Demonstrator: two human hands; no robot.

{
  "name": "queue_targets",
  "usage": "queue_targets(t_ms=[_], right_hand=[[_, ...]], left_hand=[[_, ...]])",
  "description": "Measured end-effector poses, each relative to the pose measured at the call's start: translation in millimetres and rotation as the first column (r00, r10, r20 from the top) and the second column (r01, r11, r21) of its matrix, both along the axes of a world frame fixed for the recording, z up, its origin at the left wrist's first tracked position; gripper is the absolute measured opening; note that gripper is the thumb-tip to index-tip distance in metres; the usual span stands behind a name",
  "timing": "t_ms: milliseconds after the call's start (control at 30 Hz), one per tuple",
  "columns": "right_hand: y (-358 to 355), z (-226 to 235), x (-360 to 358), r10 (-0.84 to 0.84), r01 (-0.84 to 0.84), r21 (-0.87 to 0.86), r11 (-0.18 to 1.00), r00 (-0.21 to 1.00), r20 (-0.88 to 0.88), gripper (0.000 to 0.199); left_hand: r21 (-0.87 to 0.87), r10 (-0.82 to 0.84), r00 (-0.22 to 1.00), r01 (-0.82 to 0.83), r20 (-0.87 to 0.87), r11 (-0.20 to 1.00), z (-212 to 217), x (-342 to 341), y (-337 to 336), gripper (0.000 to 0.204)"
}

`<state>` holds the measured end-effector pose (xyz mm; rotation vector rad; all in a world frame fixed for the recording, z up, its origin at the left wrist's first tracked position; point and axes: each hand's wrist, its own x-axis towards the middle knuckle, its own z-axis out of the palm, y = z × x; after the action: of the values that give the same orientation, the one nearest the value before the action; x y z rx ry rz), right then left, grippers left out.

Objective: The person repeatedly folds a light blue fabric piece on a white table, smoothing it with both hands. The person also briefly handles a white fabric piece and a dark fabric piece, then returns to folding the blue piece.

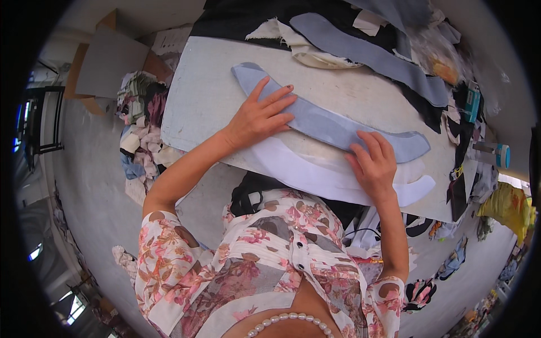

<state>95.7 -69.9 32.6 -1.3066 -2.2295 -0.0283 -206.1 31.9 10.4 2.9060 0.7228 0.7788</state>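
A long, curved strip of light blue fabric, shaped like a collar or waistband piece, lies across the pale table. My left hand rests on its left part with the fingers spread flat. Over its right part reaches my right hand, fingers bent, with the tips at the strip's lower edge; whether they pinch the cloth is hard to see. Nearer to me, white curved strips lie along the table's front edge, partly under my right hand and the blue strip.
Farther back lies another blue curved strip on cream cloth scraps and black fabric. The table has a rounded left corner. Fabric heaps and a cardboard box stand at left. A teal box is at right.
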Motion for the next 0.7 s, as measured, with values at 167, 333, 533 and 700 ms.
queue_targets(t_ms=[167,333,533,700], right_hand=[[12.4,7.0,-4.5,-0.08,0.075,-0.075,0.994,0.995,-0.066,0.032],[27.5,13.6,-10.9,-0.161,0.146,-0.158,0.977,0.983,-0.086,0.034],[36.8,0.5,-10.5,-0.155,0.132,-0.212,0.968,0.983,-0.098,0.032],[36.5,1.1,-10.6,-0.155,0.133,-0.179,0.975,0.981,-0.113,0.03]], left_hand=[[-0.078,0.014,0.999,-0.012,0.032,0.997,3.3,3.3,-3.8,0.027],[-0.116,0.061,0.998,-0.057,0.03,0.992,3.7,9.7,-0.1,0.031],[-0.251,0.202,0.979,-0.189,0.026,0.949,4.6,19.4,-1.7,0.037],[-0.283,0.188,0.982,-0.172,0.032,0.944,1.4,19.8,-0.1,0.031]])
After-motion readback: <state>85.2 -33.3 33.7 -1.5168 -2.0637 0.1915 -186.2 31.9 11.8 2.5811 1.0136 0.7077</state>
